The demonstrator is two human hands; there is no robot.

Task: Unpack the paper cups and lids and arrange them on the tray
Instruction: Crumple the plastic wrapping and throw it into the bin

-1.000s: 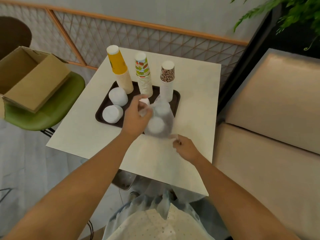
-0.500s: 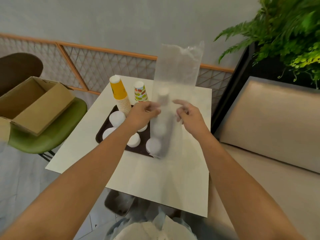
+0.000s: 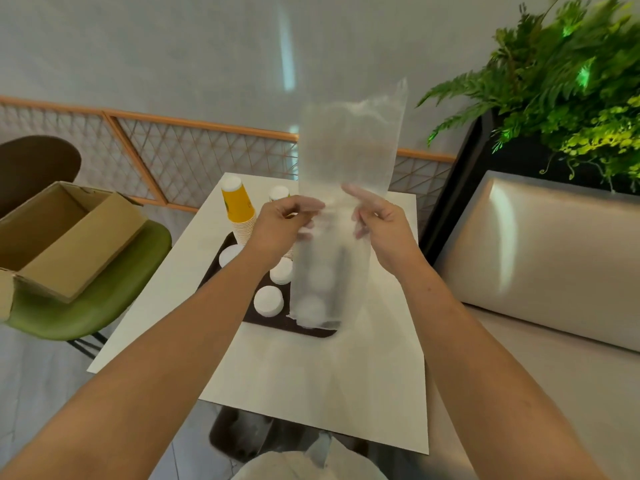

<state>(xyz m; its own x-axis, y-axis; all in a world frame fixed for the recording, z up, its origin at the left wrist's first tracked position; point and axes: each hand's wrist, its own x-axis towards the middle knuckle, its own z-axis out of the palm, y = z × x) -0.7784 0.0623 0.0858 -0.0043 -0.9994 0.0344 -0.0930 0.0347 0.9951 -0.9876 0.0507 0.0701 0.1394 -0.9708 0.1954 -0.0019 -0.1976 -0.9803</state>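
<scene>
Wall (image 3: 156, 46): plain pale grey, across the upper frame; faint vertical light streak at centre.
Railing (image 3: 194, 157): orange-framed diamond mesh below the wall, left to centre.
Floor (image 3: 31, 375): grey, lower left.
Table (image 3: 311, 382): white square top, centre.
Chair (image 3: 104, 289): green seat, left, bearing an open cardboard box (image 3: 62, 237).
Bench (image 3: 554, 254): beige, glossy cushions, right.
Fern (image 3: 571, 81): green, upper right, above a black partition (image 3: 460, 188).

Both bare forearms are reaching forward, converging above the table. The left hand (image 3: 282, 221) and right hand (image 3: 379, 220) are facing each other, each pinching the clear plastic bag (image 3: 349, 143) between thumb and fingers.
</scene>
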